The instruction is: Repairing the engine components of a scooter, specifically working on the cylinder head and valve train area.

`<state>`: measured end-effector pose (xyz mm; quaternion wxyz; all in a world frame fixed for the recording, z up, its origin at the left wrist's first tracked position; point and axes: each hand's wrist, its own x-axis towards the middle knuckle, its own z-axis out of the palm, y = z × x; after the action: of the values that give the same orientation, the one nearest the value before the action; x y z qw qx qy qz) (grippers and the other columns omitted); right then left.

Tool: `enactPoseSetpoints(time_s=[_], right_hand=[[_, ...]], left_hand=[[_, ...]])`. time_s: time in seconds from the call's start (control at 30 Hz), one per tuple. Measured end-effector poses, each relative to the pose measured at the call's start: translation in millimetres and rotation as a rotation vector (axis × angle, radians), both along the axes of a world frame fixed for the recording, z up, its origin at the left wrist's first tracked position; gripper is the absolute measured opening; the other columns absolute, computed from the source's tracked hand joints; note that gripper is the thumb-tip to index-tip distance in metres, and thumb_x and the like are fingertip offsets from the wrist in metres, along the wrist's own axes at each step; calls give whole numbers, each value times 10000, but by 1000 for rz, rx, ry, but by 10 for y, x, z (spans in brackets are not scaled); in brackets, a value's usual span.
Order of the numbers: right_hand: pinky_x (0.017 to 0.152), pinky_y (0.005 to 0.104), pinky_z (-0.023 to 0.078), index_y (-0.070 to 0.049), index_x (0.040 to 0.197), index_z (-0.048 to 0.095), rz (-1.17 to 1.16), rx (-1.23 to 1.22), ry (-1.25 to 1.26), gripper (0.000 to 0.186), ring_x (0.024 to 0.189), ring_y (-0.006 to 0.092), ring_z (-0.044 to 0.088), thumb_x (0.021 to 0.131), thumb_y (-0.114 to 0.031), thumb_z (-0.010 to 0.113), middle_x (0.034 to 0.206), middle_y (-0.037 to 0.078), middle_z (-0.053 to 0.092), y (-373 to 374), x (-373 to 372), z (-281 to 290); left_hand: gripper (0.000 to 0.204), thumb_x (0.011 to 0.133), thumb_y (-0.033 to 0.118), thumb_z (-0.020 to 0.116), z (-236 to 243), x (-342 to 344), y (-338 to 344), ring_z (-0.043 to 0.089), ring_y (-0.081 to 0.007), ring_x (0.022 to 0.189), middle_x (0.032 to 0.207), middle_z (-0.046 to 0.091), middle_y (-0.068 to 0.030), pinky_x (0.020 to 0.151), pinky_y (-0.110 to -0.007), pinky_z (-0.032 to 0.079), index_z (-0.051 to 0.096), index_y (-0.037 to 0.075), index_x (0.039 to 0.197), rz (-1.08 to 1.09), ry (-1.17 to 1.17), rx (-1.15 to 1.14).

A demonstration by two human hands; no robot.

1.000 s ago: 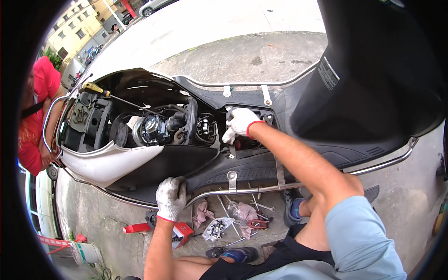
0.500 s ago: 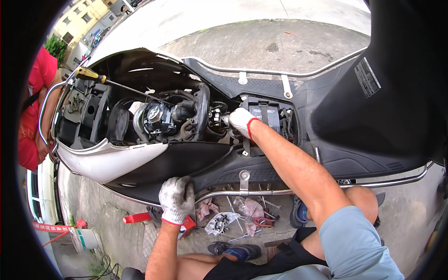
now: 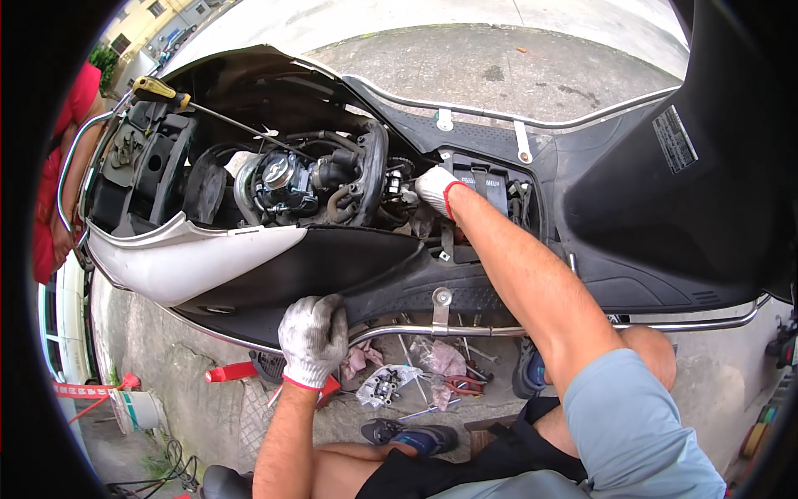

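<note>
A scooter with a white side panel (image 3: 191,262) lies across the view, its engine bay exposed around the carburetor (image 3: 278,173). My left hand (image 3: 312,333), in a soiled white glove, curls closed over the lower body edge and rail. My right hand (image 3: 434,190), also gloved, is closed at a metal mechanism (image 3: 396,185), just left of the battery (image 3: 486,190); its fingertips are hidden, so what it grips is unclear. A long screwdriver with a yellow handle (image 3: 156,90) lies slantwise over the bay.
Another person in red (image 3: 66,183) stands by the scooter's rear rail at far left. Below the footboard are a plastic bag of metal parts (image 3: 385,385), pink rags (image 3: 449,359), red-handled pliers (image 3: 465,384), several tools, a red bottle (image 3: 226,372) and a white bucket (image 3: 137,409).
My right hand moved off the battery compartment toward the mechanism at its left, staying there over the last half second. The view shifted, so the scooter appears higher. My left hand still rests on the edge.
</note>
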<state>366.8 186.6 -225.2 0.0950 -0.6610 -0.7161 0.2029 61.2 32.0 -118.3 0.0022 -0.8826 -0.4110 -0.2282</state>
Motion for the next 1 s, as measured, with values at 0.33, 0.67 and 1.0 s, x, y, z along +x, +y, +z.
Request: enactPoseSetpoints(time_s=[0.33,0.67,1.0], right_hand=[[559,397,568,29,932,732,5,-317,207,205,688,242,725,870,2,538,815,170,729,89,89,-235],[796,420,520,63,1068,716,-293,-238,620,341,938,333,713,906,-182,542,1000,252,725,16,-193,-135],[776,423,526,45,958,729,-525,-269,874,314,884,359,716,901,-209,552,889,267,713,-245,-315,183]], left_hand=[[168,798,13,681,32,34,1,641,-362,766,826,653,-133,695,-464,515,665,75,954,-12,-22,2],[157,798,21,683,24,-46,-20,639,-360,761,817,646,-133,690,-460,514,667,78,943,18,5,-11],[168,795,26,688,5,-43,-8,639,-358,757,816,645,-135,690,-457,515,671,73,956,13,-9,-14]])
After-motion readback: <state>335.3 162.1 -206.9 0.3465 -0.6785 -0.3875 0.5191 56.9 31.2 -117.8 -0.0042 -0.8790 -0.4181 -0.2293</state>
